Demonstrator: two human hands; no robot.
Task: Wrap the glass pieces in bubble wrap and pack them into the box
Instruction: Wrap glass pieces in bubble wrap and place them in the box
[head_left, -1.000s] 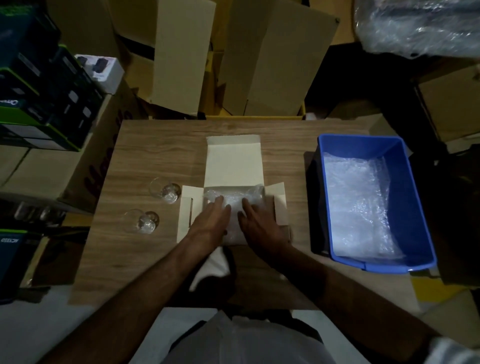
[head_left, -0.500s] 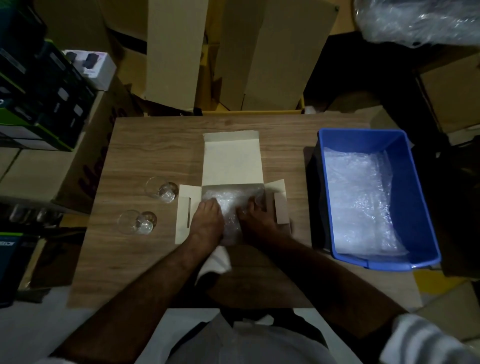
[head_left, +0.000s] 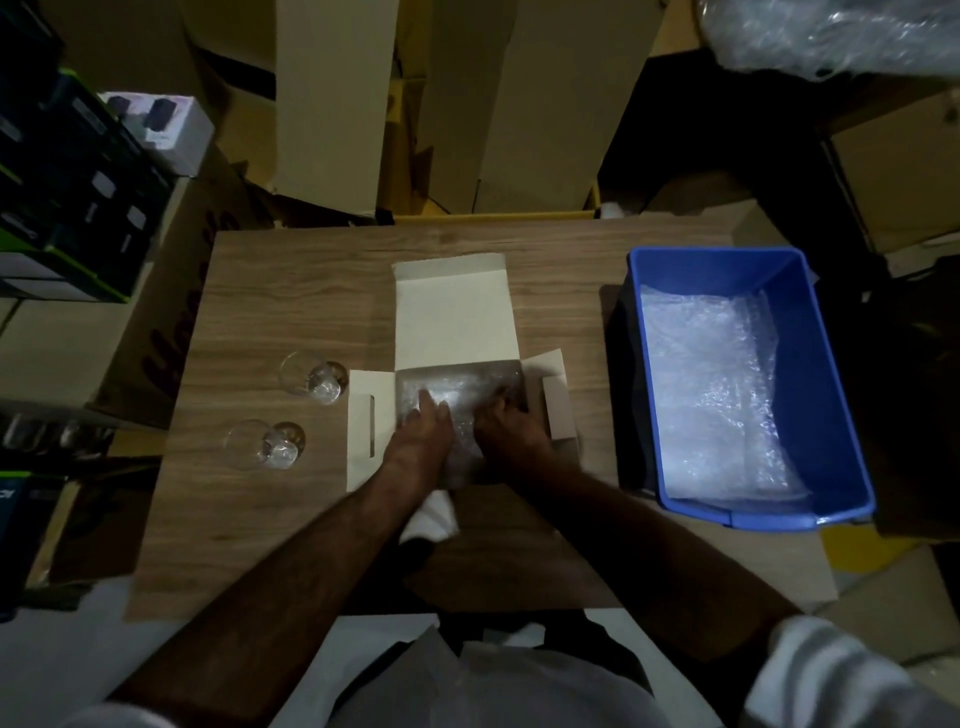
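Observation:
A small white cardboard box (head_left: 454, 317) lies open in the middle of the wooden table, its lid flap folded back and its side flaps spread. Inside it sits a bubble-wrapped bundle (head_left: 460, 387). My left hand (head_left: 422, 434) presses flat on the bundle's left part with straight fingers. My right hand (head_left: 511, 431) has its fingers curled over the bundle's right edge, by the box's right wall. Two bare clear glasses lie on their sides left of the box, one farther (head_left: 314, 378) and one nearer (head_left: 266, 447).
A blue plastic bin (head_left: 836, 395) holding loose bubble wrap (head_left: 711, 384) stands at the table's right. Tall cardboard cartons (head_left: 332, 104) rise behind the table. Stacked boxes (head_left: 78, 208) crowd the left side. A big bubble wrap roll (head_left: 831, 31) shows at the top right.
Both hands have moved deeper into the box, pushing the bundle down. My right hand's fingers went from flat to curled at the bundle's right edge.

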